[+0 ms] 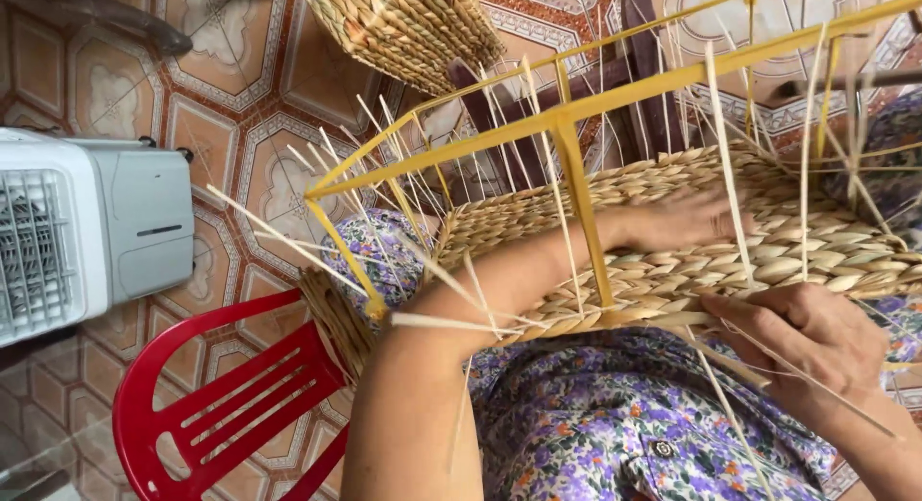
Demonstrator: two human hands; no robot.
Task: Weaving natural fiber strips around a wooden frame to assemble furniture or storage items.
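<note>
While the right hand [802, 333] pinches a flat straw strand [615, 320] at the near edge of the half-woven basket [672, 261], fingers closed on it, the left hand [687, 218] lies flat on top of the weave, fingers mostly together and holding nothing as far as I can see. Both sit right on the basket, which rests on the lap over the purple flowered dress [615, 424], its long axis running left to right across the body, so the right hand is the one nearer the working edge. A yellow metal frame [576, 174] cages the weave, with loose thin stakes [384, 184] sticking out everywhere. Left fingertips are hard to make out behind the stakes, and the basket's right end is cut off. Further out: a red plastic chair [230, 405], a white-grey fan unit [86, 232], another woven basket [413, 25] on the tiled floor [240, 97].
</note>
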